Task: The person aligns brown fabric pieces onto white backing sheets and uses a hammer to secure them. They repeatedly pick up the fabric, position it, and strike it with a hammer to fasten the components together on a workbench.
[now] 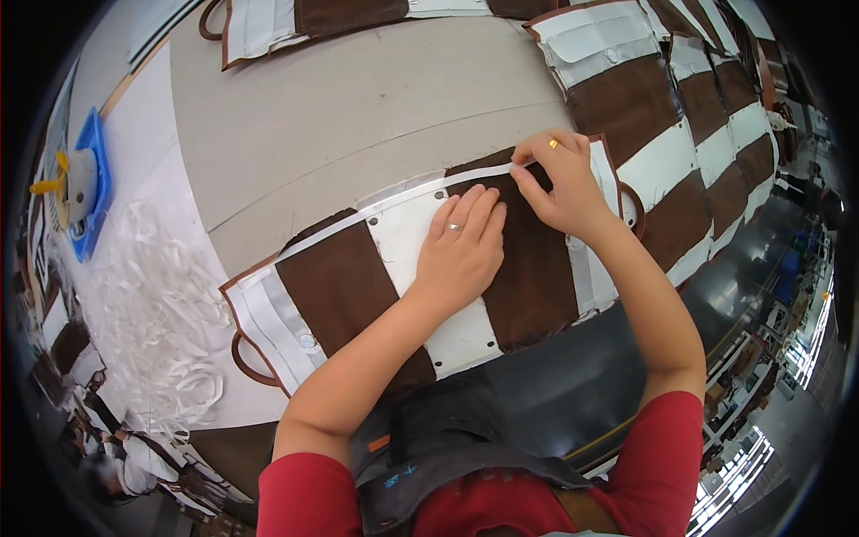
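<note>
Far to the left of my hands I see a blue plastic tray (94, 183) holding a grey tool with yellow parts, and nearer, a loose heap of thin white strips (157, 313), curled and tangled on white paper. The table (358, 107) beyond my hands is a flat beige surface with a matte look. The panel (358, 286) I am working on lies under both hands: broad bands of brown suede-like cloth alternating with smooth white sheet, edged in brown trim, with a rounded brown loop at its left end. My left hand (458, 251) lies flat and open, palm down, fingers together, pressing the panel where white meets brown. Just right of it, my right hand (557, 183) pinches a narrow white strip (407, 199) between thumb and forefinger at the panel's far edge. Further right, more brown-and-white panels (680, 134) overlap in a row.
</note>
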The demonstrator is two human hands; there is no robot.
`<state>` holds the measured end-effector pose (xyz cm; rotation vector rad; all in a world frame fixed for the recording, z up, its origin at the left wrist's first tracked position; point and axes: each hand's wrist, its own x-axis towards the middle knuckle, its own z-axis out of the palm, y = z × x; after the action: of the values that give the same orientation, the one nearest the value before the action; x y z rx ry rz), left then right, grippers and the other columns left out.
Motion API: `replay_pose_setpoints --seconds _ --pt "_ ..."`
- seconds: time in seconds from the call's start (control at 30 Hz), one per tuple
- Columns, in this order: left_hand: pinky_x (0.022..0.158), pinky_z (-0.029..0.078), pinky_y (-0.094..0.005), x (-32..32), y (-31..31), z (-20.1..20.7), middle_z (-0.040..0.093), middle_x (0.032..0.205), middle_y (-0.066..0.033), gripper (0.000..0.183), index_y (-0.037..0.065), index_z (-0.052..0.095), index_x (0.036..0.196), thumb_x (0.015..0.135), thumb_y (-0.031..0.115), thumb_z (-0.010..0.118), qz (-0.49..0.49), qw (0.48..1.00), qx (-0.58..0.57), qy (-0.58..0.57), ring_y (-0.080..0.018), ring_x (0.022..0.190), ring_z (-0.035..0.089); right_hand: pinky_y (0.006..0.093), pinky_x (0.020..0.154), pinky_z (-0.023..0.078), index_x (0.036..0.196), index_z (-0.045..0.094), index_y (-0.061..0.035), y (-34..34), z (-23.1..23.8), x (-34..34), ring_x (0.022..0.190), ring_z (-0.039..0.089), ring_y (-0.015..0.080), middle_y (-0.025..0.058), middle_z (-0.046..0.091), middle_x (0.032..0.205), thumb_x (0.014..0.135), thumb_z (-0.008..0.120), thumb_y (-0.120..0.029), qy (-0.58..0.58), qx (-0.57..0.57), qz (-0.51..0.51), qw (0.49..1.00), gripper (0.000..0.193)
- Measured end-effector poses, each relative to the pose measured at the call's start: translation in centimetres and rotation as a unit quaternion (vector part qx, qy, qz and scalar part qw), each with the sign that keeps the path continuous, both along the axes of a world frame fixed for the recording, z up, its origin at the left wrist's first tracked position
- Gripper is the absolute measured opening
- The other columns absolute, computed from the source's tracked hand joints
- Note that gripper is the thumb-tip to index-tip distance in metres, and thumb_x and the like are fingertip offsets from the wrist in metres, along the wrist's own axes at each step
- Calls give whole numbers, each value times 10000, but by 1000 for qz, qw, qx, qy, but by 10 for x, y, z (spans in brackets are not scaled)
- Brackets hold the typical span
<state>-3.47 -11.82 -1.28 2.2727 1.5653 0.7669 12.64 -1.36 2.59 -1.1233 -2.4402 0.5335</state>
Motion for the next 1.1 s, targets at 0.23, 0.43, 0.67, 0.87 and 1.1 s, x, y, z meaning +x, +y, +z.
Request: replay_pose_setpoints --seconds 0.23,0.43,0.67,0.87,1.1 --pt "1111 242 -421 -17 -3 5 417 1431 -105 531 21 512 1275 838 297 633 16 995 -38 95 -243 1358 345 338 858 288 872 586 -104 7 -11 -3 875 506 164 -13 560 821 807 640 -91 9 -52 -49 997 85" --pt "1102 228 -460 -10 -2 5 428 1421 -101 599 47 514 1294 840 425 614 31 989 -44 139 -257 1340 351 334 865 281 837 586 -114 7 -15 -3 866 502 153 -31 558 811 790 648 -83 8 -53 -63 997 83" --pt "968 311 -427 -3 15 4 523 1204 -41 596 112 517 1308 843 474 603 62 980 22 185 -211 1151 435 345 853 302 818 571 -116 4 -15 -6 868 505 165 -25 568 798 777 647 -70 -14 -21 -51 998 97" --pt "965 316 -396 -2 22 6 535 1189 -43 596 101 520 1315 846 459 603 46 978 24 202 -208 1086 481 373 837 352 875 586 -92 -1 -7 4 861 514 230 38 592 874 800 647 -80 2 57 -155 986 98" --pt "959 334 -371 6 28 3 501 1181 -49 643 85 512 1317 832 498 600 22 979 20 204 -212 1097 450 380 834 465 1059 606 -40 -37 -17 23 965 568 285 90 601 1051 804 644 -18 24 51 -119 991 259"
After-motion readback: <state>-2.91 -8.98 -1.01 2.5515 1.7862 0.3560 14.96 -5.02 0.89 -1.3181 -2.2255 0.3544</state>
